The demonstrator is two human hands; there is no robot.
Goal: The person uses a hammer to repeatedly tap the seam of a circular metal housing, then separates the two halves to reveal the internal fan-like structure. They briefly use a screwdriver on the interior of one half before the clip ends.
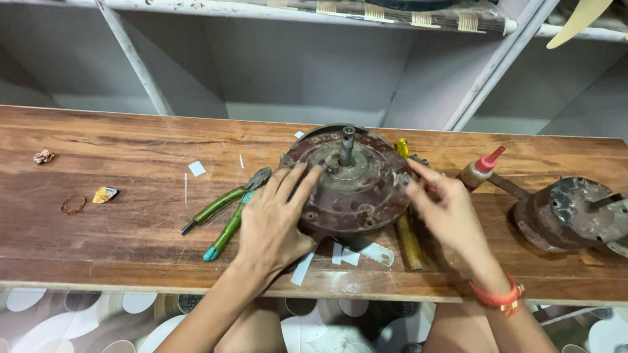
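A round, rusty brown motor housing (356, 189) with a short upright shaft (347, 145) lies on the wooden workbench (118, 235). My left hand (275, 216) rests flat on its left edge, fingers spread over the top. At the housing's right edge, my right hand (445, 209) touches the rim with its fingertips. An orange bangle (497, 297) circles that wrist. Neither hand grips a tool.
Green-handled pliers (229, 209) lie just left of my left hand. A yellow-handled tool (409, 242) lies under the housing's right side. A red-tipped bottle (481, 167) and a second rusty housing (569, 212) stand at the right. Paper scraps, a wire ring (73, 204) and shelving are around.
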